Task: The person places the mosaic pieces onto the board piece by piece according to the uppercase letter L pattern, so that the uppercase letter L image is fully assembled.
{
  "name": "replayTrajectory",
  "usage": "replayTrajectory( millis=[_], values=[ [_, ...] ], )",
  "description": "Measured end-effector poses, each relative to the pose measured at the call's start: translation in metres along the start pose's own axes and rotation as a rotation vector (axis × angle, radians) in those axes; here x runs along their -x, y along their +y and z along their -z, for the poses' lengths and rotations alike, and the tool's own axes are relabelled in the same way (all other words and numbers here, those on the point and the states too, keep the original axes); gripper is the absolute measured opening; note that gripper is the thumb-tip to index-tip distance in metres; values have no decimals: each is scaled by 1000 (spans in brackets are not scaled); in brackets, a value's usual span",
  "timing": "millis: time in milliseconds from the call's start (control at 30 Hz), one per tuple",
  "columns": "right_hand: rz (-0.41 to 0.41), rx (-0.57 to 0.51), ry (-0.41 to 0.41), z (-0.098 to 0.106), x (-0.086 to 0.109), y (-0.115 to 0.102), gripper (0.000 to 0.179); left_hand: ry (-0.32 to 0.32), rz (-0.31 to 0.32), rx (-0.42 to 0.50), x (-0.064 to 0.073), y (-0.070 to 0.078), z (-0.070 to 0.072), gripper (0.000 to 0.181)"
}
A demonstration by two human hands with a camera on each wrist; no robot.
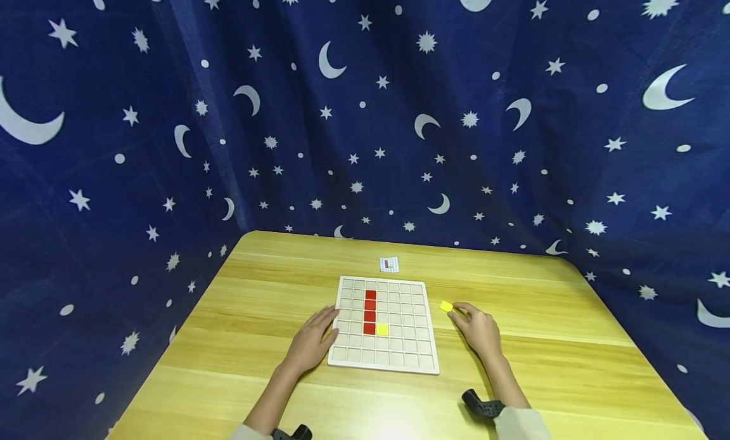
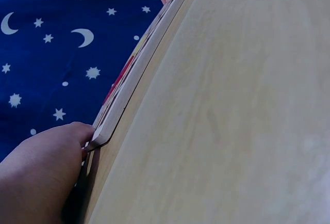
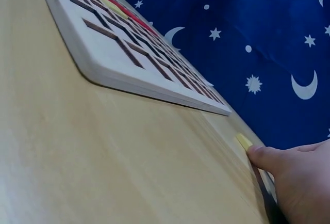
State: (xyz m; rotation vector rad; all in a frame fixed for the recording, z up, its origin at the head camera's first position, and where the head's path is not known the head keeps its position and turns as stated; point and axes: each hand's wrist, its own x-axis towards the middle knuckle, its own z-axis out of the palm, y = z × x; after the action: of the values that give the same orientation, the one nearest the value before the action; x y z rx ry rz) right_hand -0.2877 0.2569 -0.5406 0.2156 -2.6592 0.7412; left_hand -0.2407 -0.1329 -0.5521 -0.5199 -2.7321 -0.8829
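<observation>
A white grid board point(image 1: 383, 367) lies on the table, with a column of several red square tiles point(image 1: 370, 305) set in its cells. One yellow tile point(image 1: 383, 329) sits in the cell right of the lowest red one. My left hand point(image 1: 310, 342) rests at the board's left edge, fingers extended and touching the rim. Off the board's right side, my right hand point(image 1: 481, 331) pinches a second yellow tile point(image 1: 446, 307) between thumb and fingers. The right wrist view shows that tile point(image 3: 243, 141) sticking out past the thumb, low over the wood.
Behind the board lies a small printed card point(image 1: 390, 264) with a grid and coloured cells. The wooden table point(image 1: 285, 256) extends around the board. A dark blue curtain point(image 1: 388, 110) with moons and stars hangs along the back and sides.
</observation>
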Motion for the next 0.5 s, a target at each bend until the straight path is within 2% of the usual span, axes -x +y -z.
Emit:
replayTrajectory(
  millis=[133, 300, 500],
  values=[
    [-5, -37, 24, -1, 1, 1, 35, 7, -6, 9, 1, 1, 1, 44],
    [6, -138, 77, -3, 1, -2, 34, 13, -5, 4, 2, 1, 1, 44],
    [89, -218, 138, -9, 3, -10, 29, 14, -12, -10, 1, 1, 1, 44]
  ],
)
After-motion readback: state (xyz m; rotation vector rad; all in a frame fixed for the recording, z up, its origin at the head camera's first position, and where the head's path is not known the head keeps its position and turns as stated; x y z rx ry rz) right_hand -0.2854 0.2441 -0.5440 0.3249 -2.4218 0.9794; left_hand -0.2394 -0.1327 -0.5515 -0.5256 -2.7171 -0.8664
